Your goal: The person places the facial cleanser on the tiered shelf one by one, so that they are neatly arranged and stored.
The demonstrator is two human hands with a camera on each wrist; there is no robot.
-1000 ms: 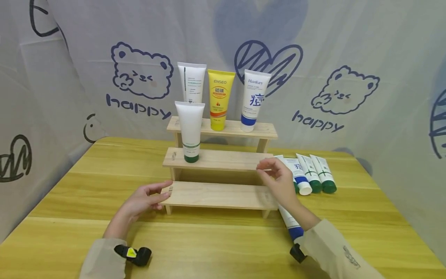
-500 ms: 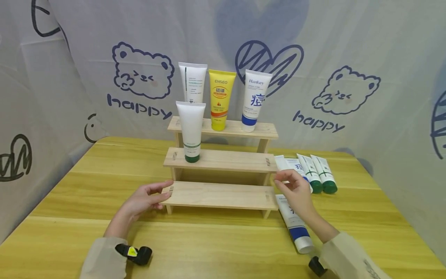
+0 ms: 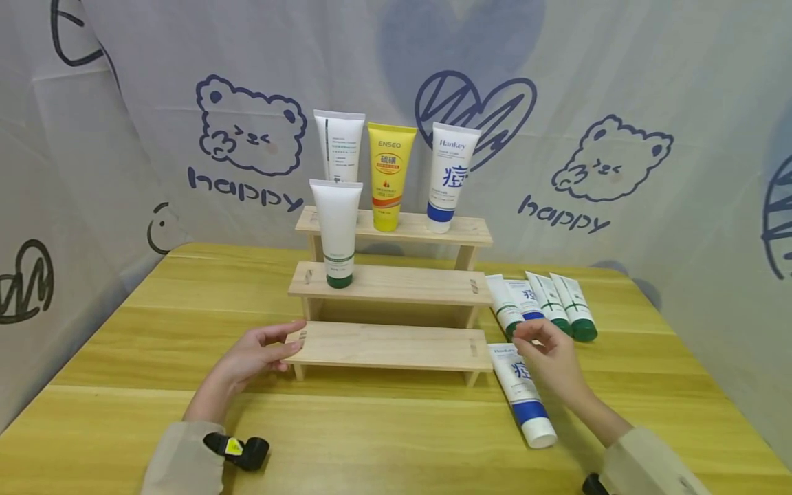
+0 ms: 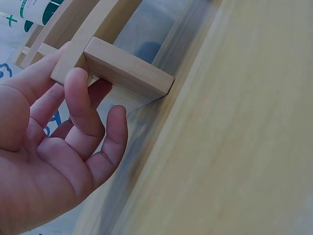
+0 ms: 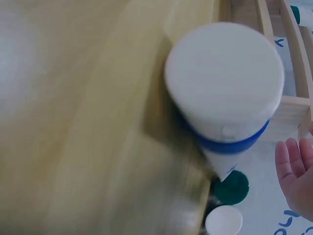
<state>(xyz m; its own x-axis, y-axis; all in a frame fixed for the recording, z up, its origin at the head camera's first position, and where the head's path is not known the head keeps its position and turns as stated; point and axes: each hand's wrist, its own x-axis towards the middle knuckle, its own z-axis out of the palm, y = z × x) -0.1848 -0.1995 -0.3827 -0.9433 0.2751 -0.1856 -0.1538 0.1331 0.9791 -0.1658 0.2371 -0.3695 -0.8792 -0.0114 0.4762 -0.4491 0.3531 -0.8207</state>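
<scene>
A three-step wooden display stand [image 3: 390, 346] stands on the table. My left hand [image 3: 254, 354] holds the left end of its lowest step, thumb and fingers at the corner, as the left wrist view shows too. My right hand [image 3: 553, 361], fingers loosely curled and holding nothing, hovers right of the stand, just by a white squeeze tube with a blue band [image 3: 522, 395] that lies on the table. This tube's white cap [image 5: 225, 73] fills the middle of the right wrist view. On the middle step stands a white tube with a green cap [image 3: 337, 230].
Along the top step stand a white tube [image 3: 340, 141], a yellow tube [image 3: 390, 175] and a white-and-blue tube [image 3: 452, 179]. Several more tubes [image 3: 575, 306] lie side by side behind my right hand. A printed curtain [image 3: 371, 62] hangs behind the wooden table [image 3: 371, 440].
My right hand has moved from the right end of the middle step rightward and down, uncovering the lying blue-banded tube. My left hand stays on the lowest step.
</scene>
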